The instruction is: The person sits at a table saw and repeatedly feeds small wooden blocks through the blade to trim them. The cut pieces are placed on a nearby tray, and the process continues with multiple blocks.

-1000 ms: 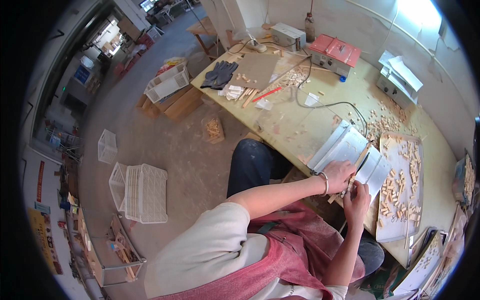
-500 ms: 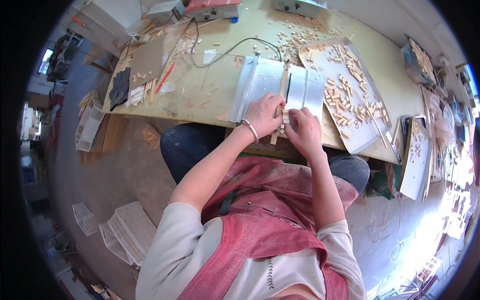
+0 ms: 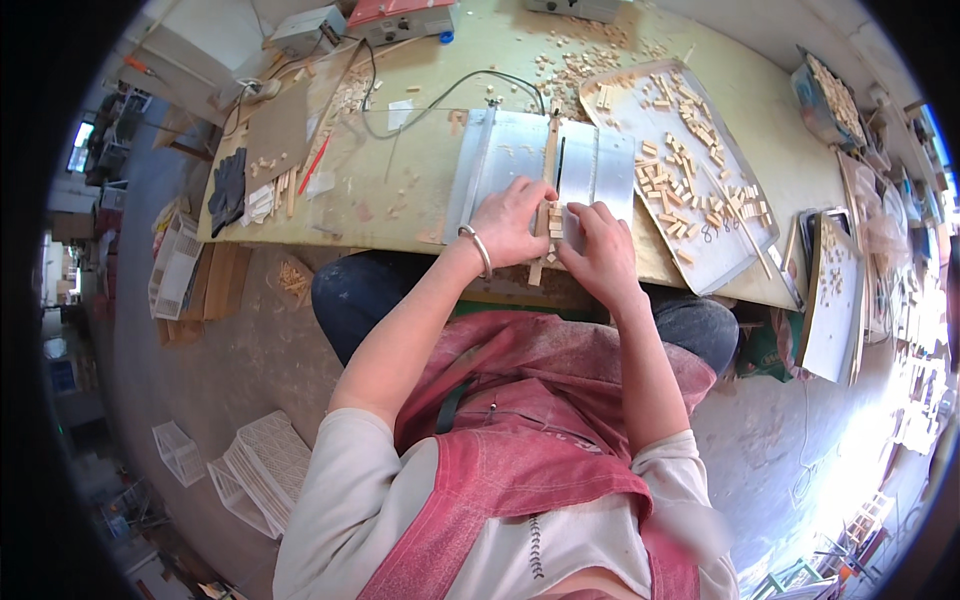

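Observation:
A metal plate (image 3: 520, 150) with a dark narrow slot (image 3: 562, 158) lies at the table's near edge. Along it runs a thin wooden strip (image 3: 551, 150), whose near end sticks out past the edge. Beside the strip sits a short row of small wooden blocks (image 3: 556, 222), between my two hands. My left hand (image 3: 510, 222), with a bangle at the wrist, is closed against the strip and blocks from the left. From the right, my right hand (image 3: 600, 250) has its fingers and thumb bent in at the same blocks. The fingertips partly hide the contact.
To the right is a shallow tray (image 3: 650, 110) of scattered wooden blocks, with a long stick (image 3: 735, 210) lying across it. A black cable (image 3: 440, 98) curves behind the plate. On the left lie a red pen-like stick (image 3: 315, 165) and a dark glove (image 3: 228, 188). Grey boxes (image 3: 410, 22) stand behind.
The whole view has shifted slightly. My right fingers have bent a little and sit slightly differently beside the blocks. My left hand stays at the strip.

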Available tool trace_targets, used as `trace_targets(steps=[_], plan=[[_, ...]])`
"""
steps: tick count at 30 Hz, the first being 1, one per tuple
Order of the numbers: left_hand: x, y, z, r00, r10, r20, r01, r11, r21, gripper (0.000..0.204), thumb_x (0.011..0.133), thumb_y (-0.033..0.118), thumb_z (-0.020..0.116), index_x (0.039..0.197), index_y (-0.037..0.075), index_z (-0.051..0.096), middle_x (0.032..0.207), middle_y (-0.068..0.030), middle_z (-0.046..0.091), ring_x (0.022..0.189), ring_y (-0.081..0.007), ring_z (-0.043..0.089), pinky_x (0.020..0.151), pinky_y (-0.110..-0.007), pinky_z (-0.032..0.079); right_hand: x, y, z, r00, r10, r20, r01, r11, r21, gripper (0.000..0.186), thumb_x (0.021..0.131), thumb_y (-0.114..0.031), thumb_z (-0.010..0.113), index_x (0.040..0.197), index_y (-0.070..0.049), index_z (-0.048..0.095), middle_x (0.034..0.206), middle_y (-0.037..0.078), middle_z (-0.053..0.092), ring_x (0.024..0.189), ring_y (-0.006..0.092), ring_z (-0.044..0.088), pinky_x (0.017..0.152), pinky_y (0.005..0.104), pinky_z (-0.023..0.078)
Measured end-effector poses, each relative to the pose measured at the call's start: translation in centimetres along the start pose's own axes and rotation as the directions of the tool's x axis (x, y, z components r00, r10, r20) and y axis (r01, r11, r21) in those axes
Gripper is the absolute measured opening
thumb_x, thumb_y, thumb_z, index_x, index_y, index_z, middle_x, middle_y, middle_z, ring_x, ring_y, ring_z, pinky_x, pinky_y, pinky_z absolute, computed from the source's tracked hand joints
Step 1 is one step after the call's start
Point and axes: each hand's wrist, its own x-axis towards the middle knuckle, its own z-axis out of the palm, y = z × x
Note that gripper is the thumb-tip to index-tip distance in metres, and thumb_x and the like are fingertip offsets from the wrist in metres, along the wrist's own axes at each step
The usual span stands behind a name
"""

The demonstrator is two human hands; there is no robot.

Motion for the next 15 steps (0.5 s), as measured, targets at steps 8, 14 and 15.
trace_targets(steps=[8,14,15], plan=[[0.26,-0.2,0.06,1.0,0.007,0.019,-0.007,0.999,0.039,0.059,0.075,0.027,0.084,0.126,0.014,0.058,0.122,-0.0162,0.06,0.113,-0.0417,0.064,0.097,-0.051,0.054,0.1,-0.17,0.22,0.999,-0.043,-0.026,0.043,0.999,-0.024,0.04,0.084,-0.023,0.076,0.119,-0.005,0.071,0.103,0.013,0.066,0.095,0.0353,0.065,0.086,0.0455,0.048],[0.25,-0.04,0.14,1.0,0.009,0.001,-0.009,0.998,0.063,0.057,0.075,0.027,0.084,0.125,0.015,0.059,0.12,-0.016,0.06,0.11,-0.0419,0.065,0.095,-0.052,0.054,-0.33,-0.03,0.78,0.996,-0.07,-0.053,0.07,0.998,-0.003,0.022,0.086,-0.017,0.074,0.105,-0.005,0.071,0.098,0.012,0.065,0.091,0.0347,0.065,0.082,0.0454,0.047],[0.25,-0.1,0.3,1.0,0.014,-0.004,-0.013,0.998,0.058,0.057,0.074,0.027,0.084,0.124,0.015,0.06,0.119,-0.0159,0.06,0.11,-0.042,0.065,0.095,-0.052,0.055,-0.37,-0.12,0.9,0.995,-0.069,-0.065,0.069,0.998,-0.006,0.019,0.086,-0.016,0.073,0.102,-0.006,0.071,0.097,0.012,0.065,0.09,0.0347,0.065,0.081,0.0456,0.047]])
